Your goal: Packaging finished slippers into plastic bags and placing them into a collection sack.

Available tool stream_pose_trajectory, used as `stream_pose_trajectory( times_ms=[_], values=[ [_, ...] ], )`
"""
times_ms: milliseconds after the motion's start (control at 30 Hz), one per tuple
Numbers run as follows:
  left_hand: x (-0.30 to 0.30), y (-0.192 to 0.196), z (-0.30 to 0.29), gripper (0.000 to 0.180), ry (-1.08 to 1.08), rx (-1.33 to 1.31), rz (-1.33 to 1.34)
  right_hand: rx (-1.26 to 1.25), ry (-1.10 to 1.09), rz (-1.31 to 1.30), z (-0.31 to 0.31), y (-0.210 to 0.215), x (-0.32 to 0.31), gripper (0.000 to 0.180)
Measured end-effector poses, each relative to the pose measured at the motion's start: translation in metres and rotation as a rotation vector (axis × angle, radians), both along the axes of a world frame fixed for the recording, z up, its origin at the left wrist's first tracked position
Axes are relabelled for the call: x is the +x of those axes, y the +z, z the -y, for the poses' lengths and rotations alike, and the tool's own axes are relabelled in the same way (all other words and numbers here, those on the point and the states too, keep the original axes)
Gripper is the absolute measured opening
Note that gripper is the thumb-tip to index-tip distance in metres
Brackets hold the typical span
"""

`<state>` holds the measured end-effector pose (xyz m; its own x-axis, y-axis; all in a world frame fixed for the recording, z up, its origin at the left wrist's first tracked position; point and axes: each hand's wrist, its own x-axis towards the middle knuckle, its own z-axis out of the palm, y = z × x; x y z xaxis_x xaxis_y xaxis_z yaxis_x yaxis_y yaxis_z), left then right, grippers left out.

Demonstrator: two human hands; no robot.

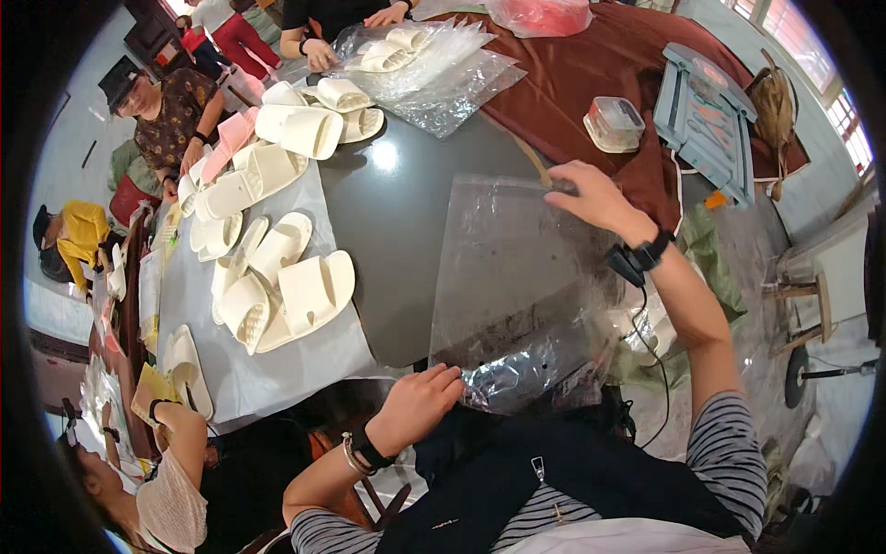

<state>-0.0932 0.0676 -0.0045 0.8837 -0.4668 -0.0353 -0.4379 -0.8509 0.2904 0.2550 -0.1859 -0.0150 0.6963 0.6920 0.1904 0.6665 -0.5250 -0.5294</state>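
Note:
A large clear plastic bag [517, 268] hangs flat over the near right edge of the grey table. My left hand [420, 411] is closed on its lower left corner, fingers curled. At the bag's top right corner my right hand [595, 196] pinches the plastic between thumb and fingers. Left of the bag, cream slippers [309, 295] lie in loose piles, several of them overlapping, on a white sheet [318, 365]. One pink slipper [231, 146] rests among the farther ones.
Across the table, another person's hand [320, 55] is beside clear bags [443, 88] and cream slippers. Brown cloth [544, 74] covers the far right, bearing a clear container [614, 125] and a blue-grey rack [706, 120]. Co-workers sit at left; one hand is near a single slipper [187, 369].

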Motion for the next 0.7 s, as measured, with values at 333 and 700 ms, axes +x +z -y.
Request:
stream_pose_trajectory(
  times_ms=[333, 700],
  values=[
    [0.007, -0.001, -0.033, 0.022, 0.215, 0.010, 0.155, -0.534, 0.045, -0.386, -0.036, -0.003, 0.003, 0.069],
    [0.018, -0.006, -0.058, 0.025, 0.335, 0.079, 0.219, -0.201, 0.022, -0.044, -0.024, -0.021, 0.015, 0.089]
  ],
)
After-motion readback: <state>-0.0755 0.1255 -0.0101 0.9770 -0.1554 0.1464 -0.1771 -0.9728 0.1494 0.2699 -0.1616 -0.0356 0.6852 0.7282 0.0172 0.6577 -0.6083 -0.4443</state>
